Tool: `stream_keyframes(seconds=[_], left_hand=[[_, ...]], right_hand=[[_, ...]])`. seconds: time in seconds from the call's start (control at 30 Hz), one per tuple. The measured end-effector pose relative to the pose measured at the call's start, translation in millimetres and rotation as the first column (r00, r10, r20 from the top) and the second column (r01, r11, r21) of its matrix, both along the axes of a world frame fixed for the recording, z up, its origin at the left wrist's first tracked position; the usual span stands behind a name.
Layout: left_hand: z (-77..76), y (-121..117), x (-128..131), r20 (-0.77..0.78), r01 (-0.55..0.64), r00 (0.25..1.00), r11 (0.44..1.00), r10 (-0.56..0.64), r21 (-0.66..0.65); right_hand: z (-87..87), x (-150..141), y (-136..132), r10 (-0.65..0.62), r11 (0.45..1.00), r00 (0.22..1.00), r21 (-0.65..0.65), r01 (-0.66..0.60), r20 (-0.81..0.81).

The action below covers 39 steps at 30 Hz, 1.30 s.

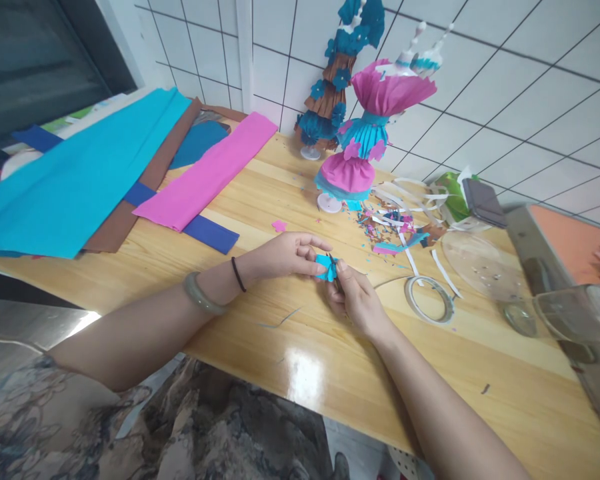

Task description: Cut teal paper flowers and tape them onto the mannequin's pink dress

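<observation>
My left hand point(305, 255) pinches a small piece of turquoise crepe paper point(324, 267) between thumb and fingers, above the wooden table. The fingers of my right hand point(353, 293) are closed round small dark scissors point(336, 275), their blades against the paper. The handles are mostly hidden in my right palm. Behind my hands lies a pink paper flower cutout point(279, 227). Farther back stands a tiered decoration point(370, 140) of pink and turquoise crepe paper, with a blue and brown one point(333, 87) beside it.
Crepe paper sheets in turquoise point(90, 173), pink point(215, 170) and brown are stacked at the left. Paper scraps point(380, 227), a tape roll point(429, 300), a clear plastic lid point(480, 267) and a glass jar point(520, 317) lie at the right. A phone point(485, 201) rests near the tiled wall.
</observation>
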<state>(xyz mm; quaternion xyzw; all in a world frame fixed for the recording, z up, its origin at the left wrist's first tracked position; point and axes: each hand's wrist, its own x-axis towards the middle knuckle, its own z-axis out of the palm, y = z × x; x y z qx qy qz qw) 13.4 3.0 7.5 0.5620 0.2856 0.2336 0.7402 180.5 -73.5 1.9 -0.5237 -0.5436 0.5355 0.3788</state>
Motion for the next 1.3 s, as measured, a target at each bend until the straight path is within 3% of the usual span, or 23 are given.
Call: stream_keyframes(seconds=[0.3,0.83,1.3], left_hand=[[2.4,0.8,-0.7,-0.018,0.001,1.000,1.000,-0.001,-0.002],[6.1,3.0,-5.7,-0.086,0.016,0.996,0.990,-0.003,0.143],[3.3,0.2,-1.6,-0.075,0.008,0.997,0.991,0.002,0.134]], right_hand=[[1.5,0.3,0.3,0.002,1.000,0.999,0.017,-0.003,0.034],[2.3,1.7,-0.4,0.013,1.000,0.999,0.017,-0.014,0.051],[1.9,0.1,-1.1,0.011,1.000,1.000,-0.015,-0.011,0.019]])
